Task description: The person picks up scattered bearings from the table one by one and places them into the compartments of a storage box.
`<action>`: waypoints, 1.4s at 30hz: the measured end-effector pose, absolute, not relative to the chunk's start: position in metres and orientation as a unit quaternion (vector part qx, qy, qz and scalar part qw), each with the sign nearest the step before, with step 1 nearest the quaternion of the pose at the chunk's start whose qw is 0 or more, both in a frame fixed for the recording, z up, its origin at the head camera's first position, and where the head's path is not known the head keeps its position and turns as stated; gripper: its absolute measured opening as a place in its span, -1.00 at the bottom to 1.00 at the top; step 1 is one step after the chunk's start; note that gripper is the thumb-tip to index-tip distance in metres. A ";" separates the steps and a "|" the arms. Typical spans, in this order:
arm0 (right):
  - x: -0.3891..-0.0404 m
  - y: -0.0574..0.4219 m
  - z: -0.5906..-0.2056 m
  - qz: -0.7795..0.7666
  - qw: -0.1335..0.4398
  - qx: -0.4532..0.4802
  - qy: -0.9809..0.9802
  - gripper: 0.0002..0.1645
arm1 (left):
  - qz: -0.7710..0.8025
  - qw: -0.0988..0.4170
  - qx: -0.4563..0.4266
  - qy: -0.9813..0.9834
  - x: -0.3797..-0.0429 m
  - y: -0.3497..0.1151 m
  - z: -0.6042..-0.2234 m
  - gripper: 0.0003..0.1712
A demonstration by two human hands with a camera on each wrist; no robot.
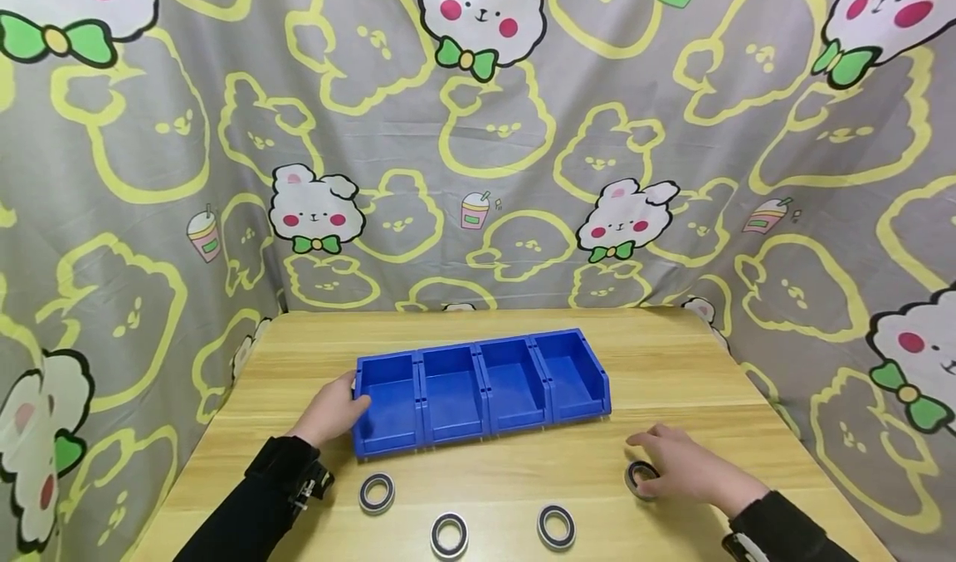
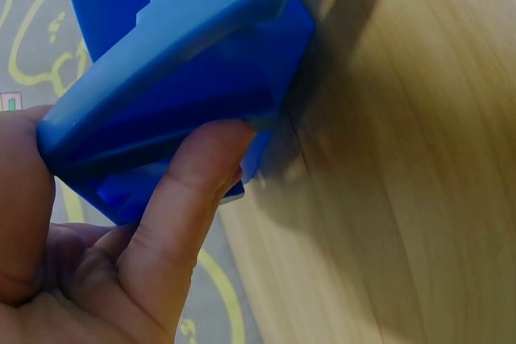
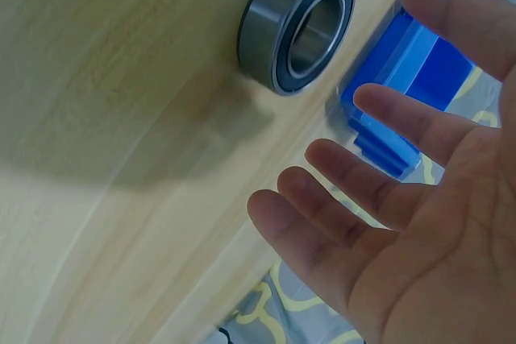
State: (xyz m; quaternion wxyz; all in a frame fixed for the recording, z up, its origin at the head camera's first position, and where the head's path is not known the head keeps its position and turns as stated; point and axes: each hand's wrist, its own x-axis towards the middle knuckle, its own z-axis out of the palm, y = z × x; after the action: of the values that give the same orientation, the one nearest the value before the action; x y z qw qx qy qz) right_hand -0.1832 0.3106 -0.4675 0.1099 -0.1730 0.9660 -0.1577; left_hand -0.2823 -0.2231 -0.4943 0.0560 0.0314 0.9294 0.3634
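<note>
A row of joined blue bins (image 1: pixel 484 429) stands on the table, several compartments side by side. My left hand (image 1: pixel 334 408) grips the left end wall, with the thumb over its rim and the other fingers outside; the left wrist view shows the blue wall (image 2: pixel 201 62) between thumb and fingers. Over at the right, my right hand (image 1: pixel 687 465) hovers around a ball bearing (image 1: pixel 633 481), a steel ring with a dark seal. In the right wrist view its fingers are spread and apart from the bearing (image 3: pixel 278 30), which lies flat on the wood.
Three more bearings lie along the table's near side: one on the left (image 1: pixel 377 493), one in the middle (image 1: pixel 450 535) and one right of centre (image 1: pixel 556 527). The wooden table (image 1: pixel 672 363) is bordered behind and at both sides by a patterned grey curtain (image 1: pixel 523 155).
</note>
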 end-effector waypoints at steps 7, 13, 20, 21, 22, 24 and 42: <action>-0.179 0.307 -0.469 -0.164 0.101 -0.182 0.964 -0.17 | 0.367 0.065 0.038 0.927 -0.284 -0.213 -0.493 -0.22; -0.177 0.301 -0.470 -0.166 0.107 -0.181 0.963 -0.22 | 0.366 0.067 0.043 0.927 -0.289 -0.209 -0.493 -0.22; -0.176 0.295 -0.474 -0.167 0.107 -0.171 0.965 -0.25 | 0.368 0.078 0.034 0.926 -0.293 -0.207 -0.491 -0.21; -0.176 0.295 -0.474 -0.168 0.108 -0.169 0.965 -0.25 | 0.368 0.079 0.033 0.926 -0.293 -0.207 -0.491 -0.21; -0.176 0.295 -0.475 -0.168 0.110 -0.168 0.965 -0.26 | 0.369 0.079 0.033 0.926 -0.293 -0.207 -0.490 -0.21; -0.176 0.294 -0.476 -0.169 0.114 -0.163 0.965 -0.29 | 0.369 0.082 0.029 0.925 -0.292 -0.206 -0.490 -0.21; -0.171 0.294 -0.481 -0.165 0.093 -0.186 0.964 -0.46 | 0.371 0.081 0.024 0.925 -0.293 -0.202 -0.488 -0.21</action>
State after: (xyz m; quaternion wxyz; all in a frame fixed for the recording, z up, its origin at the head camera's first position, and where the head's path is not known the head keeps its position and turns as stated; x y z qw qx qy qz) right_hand -0.1710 0.2937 -0.4813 0.0934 -0.1858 0.9641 -0.1653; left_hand -0.2930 -0.2024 -0.4885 0.0809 0.0244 0.9246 0.3714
